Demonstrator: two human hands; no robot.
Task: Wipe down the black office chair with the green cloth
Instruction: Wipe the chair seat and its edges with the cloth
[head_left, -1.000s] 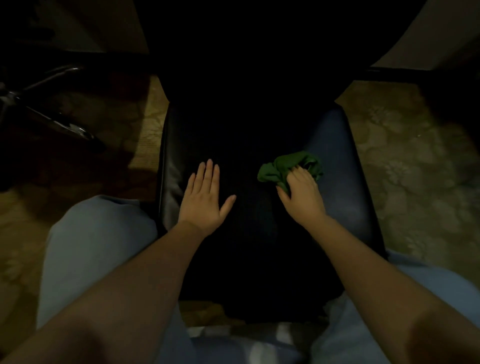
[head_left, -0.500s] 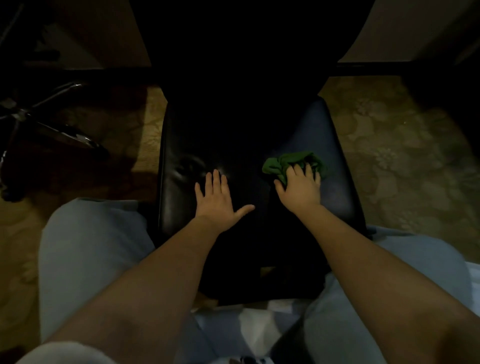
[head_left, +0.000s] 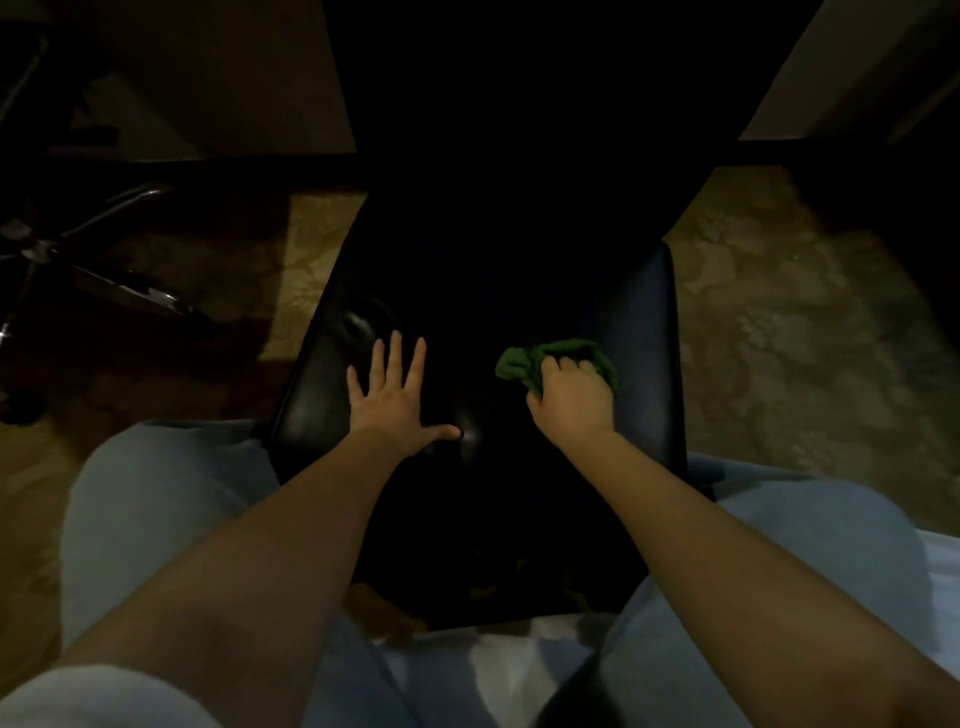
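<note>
Wiping chair (head_left: 639, 322) seat: right hand (head_left: 571, 397) grips cloth (head_left: 524, 361), left hand (head_left: 392, 397) spread flat bracing; should press firmly, overlap strokes.

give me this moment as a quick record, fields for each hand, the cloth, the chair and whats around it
left hand: left hand flat on the seat, fingers spread and straight
right hand: right hand grips the bunched green cloth, pressing it to the seat
cloth: crumpled, on the right half of the seat
chair: black office chair, glossy seat, backrest lost in shadow
floor: patterned carpet
nearby: a second chair's wheeled base at left
lighting: dim
</note>
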